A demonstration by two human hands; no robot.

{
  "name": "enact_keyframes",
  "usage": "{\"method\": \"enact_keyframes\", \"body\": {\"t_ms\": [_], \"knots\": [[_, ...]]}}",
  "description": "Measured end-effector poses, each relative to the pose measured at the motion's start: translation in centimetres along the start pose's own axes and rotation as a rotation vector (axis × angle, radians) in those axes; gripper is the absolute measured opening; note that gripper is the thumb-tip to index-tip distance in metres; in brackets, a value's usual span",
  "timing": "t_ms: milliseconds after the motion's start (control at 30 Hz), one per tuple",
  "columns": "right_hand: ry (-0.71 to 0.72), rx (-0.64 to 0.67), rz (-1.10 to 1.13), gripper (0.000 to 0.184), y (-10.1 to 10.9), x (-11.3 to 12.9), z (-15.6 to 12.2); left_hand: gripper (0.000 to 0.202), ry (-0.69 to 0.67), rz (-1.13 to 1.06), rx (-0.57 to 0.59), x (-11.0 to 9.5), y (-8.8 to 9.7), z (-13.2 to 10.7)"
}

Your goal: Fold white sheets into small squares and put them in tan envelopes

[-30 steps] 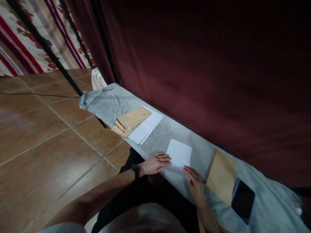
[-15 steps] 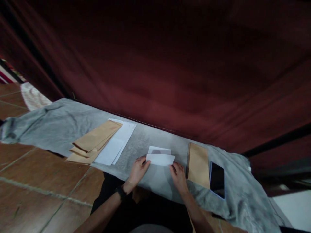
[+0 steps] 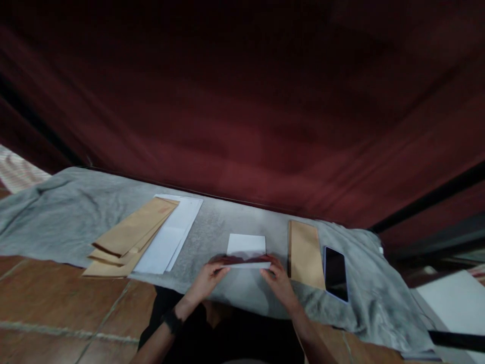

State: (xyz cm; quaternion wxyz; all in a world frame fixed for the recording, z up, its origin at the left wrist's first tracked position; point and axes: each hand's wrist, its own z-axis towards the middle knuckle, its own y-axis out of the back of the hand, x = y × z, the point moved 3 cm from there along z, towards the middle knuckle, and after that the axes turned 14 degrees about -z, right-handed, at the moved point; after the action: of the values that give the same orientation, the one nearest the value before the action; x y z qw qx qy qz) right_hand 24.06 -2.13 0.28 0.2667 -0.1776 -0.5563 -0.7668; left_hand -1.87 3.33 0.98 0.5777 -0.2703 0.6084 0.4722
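Note:
A white sheet of paper (image 3: 247, 243) lies in front of me on the grey cloth, its near part folded up toward me. My left hand (image 3: 212, 275) pinches the left end of that raised part between thumb and fingers. At the other end my right hand (image 3: 276, 276) grips it in the same way. The raised edge shows as a thin white strip between the hands, with shadow behind it. Closest to my right hand is a stack of brown paper envelopes (image 3: 306, 253).
Left of the hands, several brown paper envelopes (image 3: 132, 230) overlap white sheets (image 3: 172, 237). A phone (image 3: 336, 273) with a dark screen lies at the right. Grey cloth (image 3: 217, 222) covers the narrow surface, and a dark red curtain (image 3: 242, 126) hangs behind it.
The raised part of the sheet has tipped and come nearer to me, so it shows as a thin strip and more of the flat part is visible. Both hands moved with it.

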Motion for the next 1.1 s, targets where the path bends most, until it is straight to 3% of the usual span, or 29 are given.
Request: {"method": "enact_keyframes", "body": {"t_ms": [100,167,233,333,500,667,767,1100], "knots": [[0.143,0.15,-0.112,0.022,0.9,-0.3,-1.5,0.024,-0.094,0.05,0.187,-0.2,0.6,-0.9],[0.171,0.181,-0.163,0.024,1.1,-0.3,-2.1,0.023,-0.077,0.078,0.206,-0.3,0.8,-1.1],[0.103,0.131,-0.173,0.023,1.0,-0.3,-2.2,0.025,0.002,0.092,0.124,-0.4,0.7,-0.8],[-0.072,-0.02,-0.185,0.032,0.1,-0.1,-1.6,0.03,0.117,0.077,-0.097,-0.5,0.0,0.2],[-0.187,-0.159,-0.324,0.033,-1.1,0.3,0.1,0.027,0.157,0.103,-0.326,-1.0,-1.4,1.9],[-0.184,-0.224,-0.5,0.023,-1.1,0.8,1.4,0.023,0.302,0.379,-0.319,-1.7,-1.8,3.4],[-0.192,-0.177,-0.6,0.023,-1.1,1.2,1.9,0.023,0.378,0.517,-0.316,-2.3,-1.9,3.9],[-0.251,-0.045,-0.741,0.021,-1.1,1.5,2.1,0.026,0.437,0.665,-0.256,-3.1,-2.6,4.5]]}}
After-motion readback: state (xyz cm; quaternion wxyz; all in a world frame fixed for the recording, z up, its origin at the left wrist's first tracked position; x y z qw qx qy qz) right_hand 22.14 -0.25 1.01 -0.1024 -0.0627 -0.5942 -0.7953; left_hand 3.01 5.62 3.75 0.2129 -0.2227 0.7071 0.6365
